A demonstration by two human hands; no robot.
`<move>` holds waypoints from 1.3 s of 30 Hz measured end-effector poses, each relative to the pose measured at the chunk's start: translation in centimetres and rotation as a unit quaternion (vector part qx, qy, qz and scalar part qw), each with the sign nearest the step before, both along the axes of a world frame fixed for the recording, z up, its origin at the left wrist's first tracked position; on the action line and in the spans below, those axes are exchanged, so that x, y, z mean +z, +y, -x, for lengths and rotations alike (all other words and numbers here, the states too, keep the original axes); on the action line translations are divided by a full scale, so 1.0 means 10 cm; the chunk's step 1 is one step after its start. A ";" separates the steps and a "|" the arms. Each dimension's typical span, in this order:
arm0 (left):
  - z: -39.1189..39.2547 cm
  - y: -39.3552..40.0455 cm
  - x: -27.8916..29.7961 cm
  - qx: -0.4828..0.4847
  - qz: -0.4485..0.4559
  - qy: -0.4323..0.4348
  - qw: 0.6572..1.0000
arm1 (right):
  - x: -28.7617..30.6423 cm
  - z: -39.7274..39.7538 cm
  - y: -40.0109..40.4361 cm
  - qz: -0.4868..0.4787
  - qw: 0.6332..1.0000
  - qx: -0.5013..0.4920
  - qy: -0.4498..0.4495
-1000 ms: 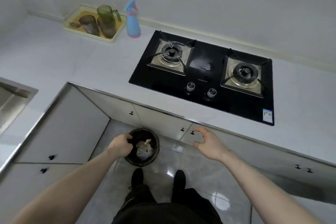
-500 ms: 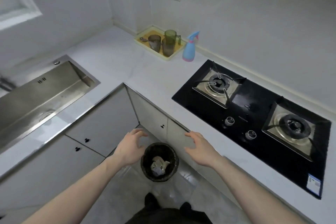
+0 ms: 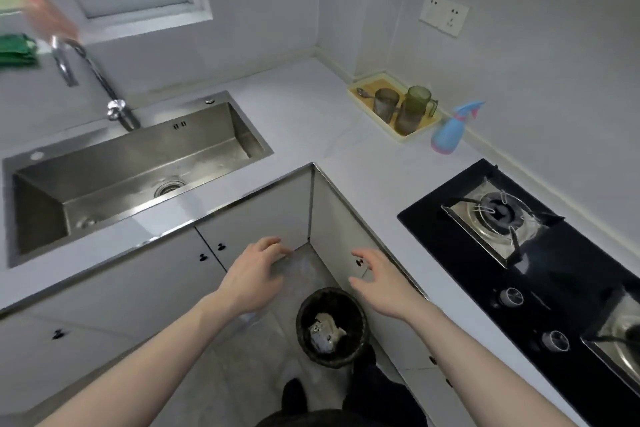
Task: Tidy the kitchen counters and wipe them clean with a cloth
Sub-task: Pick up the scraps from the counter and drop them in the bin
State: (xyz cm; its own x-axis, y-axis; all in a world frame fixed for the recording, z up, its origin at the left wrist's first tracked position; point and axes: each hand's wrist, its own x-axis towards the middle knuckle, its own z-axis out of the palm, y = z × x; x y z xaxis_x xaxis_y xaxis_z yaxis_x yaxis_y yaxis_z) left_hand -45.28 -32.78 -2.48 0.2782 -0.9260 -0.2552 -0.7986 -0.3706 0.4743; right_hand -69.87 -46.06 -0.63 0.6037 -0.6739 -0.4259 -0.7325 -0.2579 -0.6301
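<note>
both hands hang in the air above the floor, in the inner corner of the l-shaped counter (image 3: 311,121), and neither holds anything. the left hand (image 3: 254,276) has its fingers spread and loosely bent, reaching toward the corner where the two runs of cabinet doors meet. the right hand (image 3: 379,282) is likewise wide, fingers fanned and slightly curved, just beside the cabinet door below the hob.

taking the steel sink (image 3: 131,177) as the landmark: a green cloth (image 3: 17,48) lies folded on the window ledge behind the sink, up at its far left, next to a blurred reddish thing that cannot be made out. the tap (image 3: 93,80) rises from the back rim of the sink. to the right of the sink, past a bare stretch of counter, a yellow tray (image 3: 367,87) sits in the far corner against the wall, carrying a spoon, two grey tumblers and a green jug (image 3: 417,104). just beyond the tray, further from the sink, stands a blue spray bottle (image 3: 448,132) with a pink trigger. further right again is the black gas hob (image 3: 540,274). in front of the sink, down on the floor, stands a black bin (image 3: 330,326) with crumpled rubbish inside, below and between the two hands.
</note>
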 end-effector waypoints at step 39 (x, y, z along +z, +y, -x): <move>-2.78 -0.02 0.89 0.313 0.108 -0.088 0.939 | 0.84 -4.27 -1.03 0.080 0.912 0.387 -0.113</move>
State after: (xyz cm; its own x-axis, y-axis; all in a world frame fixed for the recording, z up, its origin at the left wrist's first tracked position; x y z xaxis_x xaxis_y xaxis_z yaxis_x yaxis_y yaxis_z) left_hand -17.49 -32.96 6.39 0.8060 -0.5916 0.0214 -0.5294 -0.7042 0.4731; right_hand -27.14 -56.36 7.74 0.9850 -0.0507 -0.1652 -0.1476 -0.7437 -0.6521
